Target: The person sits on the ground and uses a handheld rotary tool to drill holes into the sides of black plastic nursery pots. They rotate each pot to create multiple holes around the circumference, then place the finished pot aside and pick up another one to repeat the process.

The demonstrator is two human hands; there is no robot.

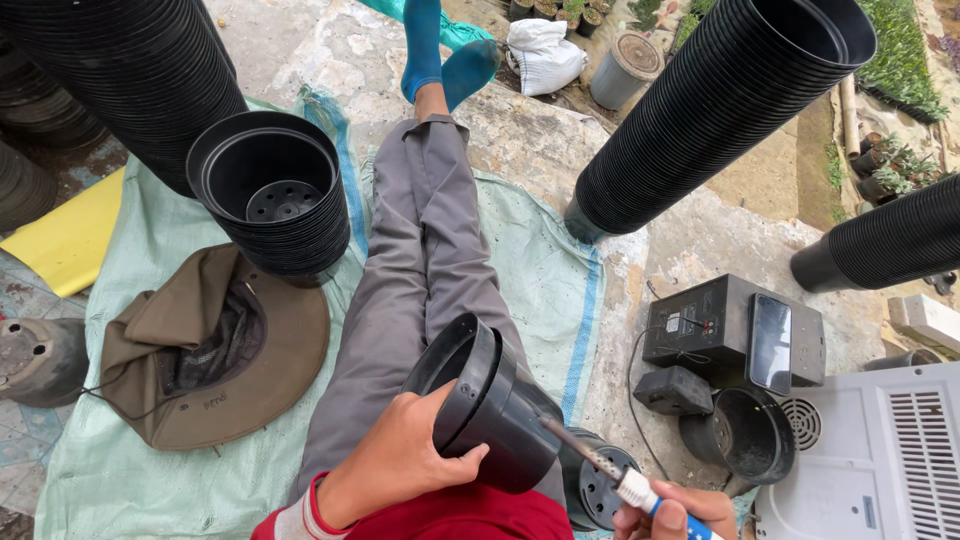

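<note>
Presently the right hand (672, 518) has its grip closed around a white-handled soldering iron (612, 475), tip against the base of a black plastic pot (490, 405). The left hand (400, 462) grips that pot firmly by its rim, tilted on the lap. One pot with a holed base (600, 490) lies just beside; a nested short stack (275, 195) and long stacks (715, 105) remain beyond.

Left hand (395, 465) grips a black plastic pot (495, 405) on the lap, tilted mouth to eleven o'clock — right hand (668, 512) at five o'clock presses a pointed tool (600, 467) against its base.
</note>
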